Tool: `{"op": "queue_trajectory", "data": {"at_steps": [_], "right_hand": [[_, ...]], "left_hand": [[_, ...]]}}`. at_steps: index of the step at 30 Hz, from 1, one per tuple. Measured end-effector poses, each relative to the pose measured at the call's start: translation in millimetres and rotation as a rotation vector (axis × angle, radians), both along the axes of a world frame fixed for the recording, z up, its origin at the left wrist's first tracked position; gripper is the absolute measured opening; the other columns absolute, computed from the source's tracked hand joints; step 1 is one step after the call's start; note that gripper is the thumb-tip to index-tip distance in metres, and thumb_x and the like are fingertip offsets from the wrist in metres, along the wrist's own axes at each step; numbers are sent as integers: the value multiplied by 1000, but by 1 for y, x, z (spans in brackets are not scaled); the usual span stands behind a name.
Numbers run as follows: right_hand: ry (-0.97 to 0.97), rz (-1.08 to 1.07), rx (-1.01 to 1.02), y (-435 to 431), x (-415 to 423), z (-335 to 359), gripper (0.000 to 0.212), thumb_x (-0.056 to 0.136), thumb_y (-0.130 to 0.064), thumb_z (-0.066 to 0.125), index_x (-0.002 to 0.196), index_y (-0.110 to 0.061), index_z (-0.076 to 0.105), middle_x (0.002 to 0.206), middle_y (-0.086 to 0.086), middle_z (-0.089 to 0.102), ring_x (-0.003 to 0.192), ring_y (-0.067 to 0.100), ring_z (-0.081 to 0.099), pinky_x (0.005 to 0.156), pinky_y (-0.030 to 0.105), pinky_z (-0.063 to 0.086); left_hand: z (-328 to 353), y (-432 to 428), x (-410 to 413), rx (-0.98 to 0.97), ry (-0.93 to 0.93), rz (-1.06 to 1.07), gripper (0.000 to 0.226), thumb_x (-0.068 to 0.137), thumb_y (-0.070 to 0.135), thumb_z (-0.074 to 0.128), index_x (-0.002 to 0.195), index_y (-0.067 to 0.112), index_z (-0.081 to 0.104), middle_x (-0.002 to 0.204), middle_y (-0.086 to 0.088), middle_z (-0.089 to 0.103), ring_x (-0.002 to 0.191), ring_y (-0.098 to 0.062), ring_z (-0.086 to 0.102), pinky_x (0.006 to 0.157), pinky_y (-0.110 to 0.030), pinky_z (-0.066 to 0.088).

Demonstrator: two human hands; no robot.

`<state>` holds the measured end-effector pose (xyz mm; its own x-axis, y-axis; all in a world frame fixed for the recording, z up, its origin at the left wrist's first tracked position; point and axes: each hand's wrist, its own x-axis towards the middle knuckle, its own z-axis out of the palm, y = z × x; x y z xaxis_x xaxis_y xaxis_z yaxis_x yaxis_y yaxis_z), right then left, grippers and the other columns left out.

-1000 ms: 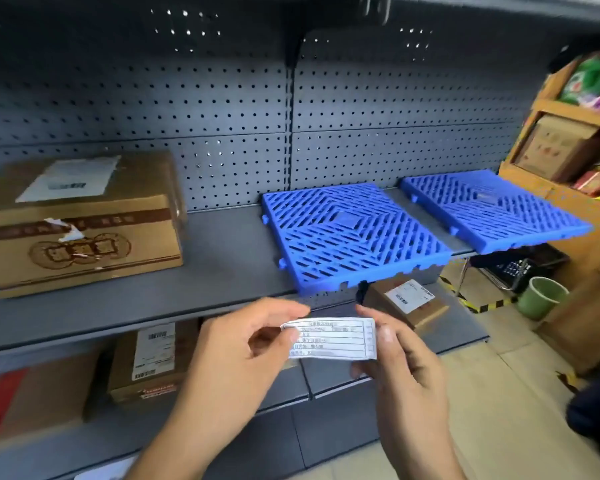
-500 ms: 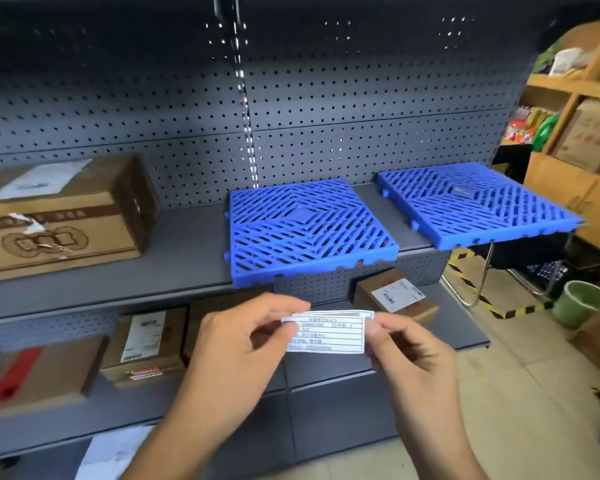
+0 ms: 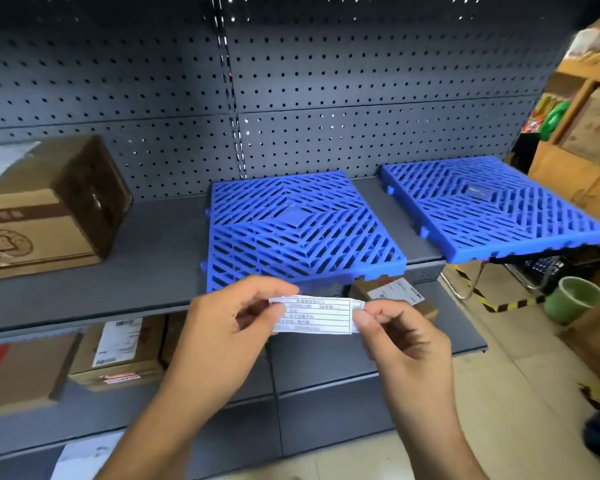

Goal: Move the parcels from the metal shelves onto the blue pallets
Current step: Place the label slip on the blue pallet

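The grey metal shelf unit has a perforated back panel and two visible levels.

Two blue pallets, slatted plastic grids, lie side by side on the upper level. The left pallet sits fully on the shelf. The right pallet overhangs the shelf's right end. Neither carries a parcel.

Four brown cardboard parcels are countable:
- One large carton with a white label stands on the upper level, well left of the pallets.
- One red-marked box, one labelled box and one small labelled box rest on the lower level.

Two hands are raised in front of the shelf edge. The left hand pinches the left end of one white printed paper slip; the right hand pinches its right end. Each grip is thumb against curled fingers.
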<state>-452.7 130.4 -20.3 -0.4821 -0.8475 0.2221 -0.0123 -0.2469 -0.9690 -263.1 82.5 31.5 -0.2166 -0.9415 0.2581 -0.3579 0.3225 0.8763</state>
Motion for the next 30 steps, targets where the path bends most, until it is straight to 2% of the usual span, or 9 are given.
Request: {"op": "queue_trajectory", "data": {"at_steps": [4, 8, 11, 15, 19, 21, 23, 26, 30], "right_hand": [[37, -43, -2, -34, -9, 7, 7, 86, -14, 76, 80, -12, 72, 74, 0, 69, 69, 17, 59, 69, 33, 47], [120, -86, 19, -66, -14, 19, 9, 90, -9, 76, 81, -12, 73, 77, 3, 72, 70, 10, 59, 68, 23, 48], [211, -76, 69, -88, -20, 20, 9, 89, -11, 78, 87, -19, 74, 81, 8, 74, 70, 11, 61, 67, 18, 49], [423, -71, 208, -109, -23, 10, 16, 85, -17, 82, 91, -29, 73, 77, -4, 75, 68, 11, 67, 68, 18, 51], [622, -97, 276, -114, -25, 8, 21, 85, -19, 83, 87, -37, 72, 76, -19, 73, 67, 7, 66, 69, 18, 51], [692, -103, 286, -113, -26, 9, 17, 84, -20, 83, 88, -34, 74, 77, -23, 72, 66, 3, 63, 69, 20, 49], [751, -113, 285, -113, -26, 10, 16, 83, -19, 84, 89, -31, 76, 78, -24, 71, 65, 1, 60, 66, 15, 45], [762, -115, 258, -114, -27, 9, 18, 81, -15, 85, 91, -29, 78, 75, -16, 71, 66, 2, 59, 64, 8, 40], [821, -116, 211, -114, -28, 9, 17, 80, -12, 86, 91, -23, 80, 80, -13, 72, 69, 0, 60, 66, 6, 39]], "left_hand": [[-2, -37, -4, 14, 84, -29, 32, 90, 1, 70, 93, 33, 76, 91, 19, 77, 85, -3, 72, 75, -15, 53], [-3, -75, 4, -6, 198, -4, 34, 91, -5, 67, 94, 28, 75, 91, 14, 78, 81, -4, 72, 70, -16, 54], [-9, -97, 22, -10, 286, 61, 32, 90, -6, 67, 96, 24, 75, 92, 10, 78, 81, -4, 72, 70, -14, 53], [-17, -111, 43, -28, 337, 131, 29, 89, -7, 68, 98, 20, 74, 96, 8, 78, 83, -2, 71, 73, -13, 53], [-20, -123, 46, -36, 337, 131, 31, 89, -6, 67, 98, 23, 73, 94, 12, 77, 80, 0, 70, 71, -11, 51], [-18, -125, 45, -47, 329, 119, 32, 89, -5, 68, 98, 25, 73, 92, 14, 77, 79, 0, 70, 70, -9, 50], [-16, -127, 43, -66, 313, 109, 33, 90, -4, 68, 98, 28, 73, 93, 16, 77, 79, 0, 70, 69, -8, 49], [-13, -129, 38, -69, 321, 82, 36, 90, -3, 68, 96, 31, 73, 93, 15, 77, 79, -1, 70, 70, -9, 49], [-12, -130, 33, -71, 326, 49, 36, 89, -5, 68, 96, 30, 73, 94, 14, 77, 83, -3, 72, 72, -10, 51]]}}
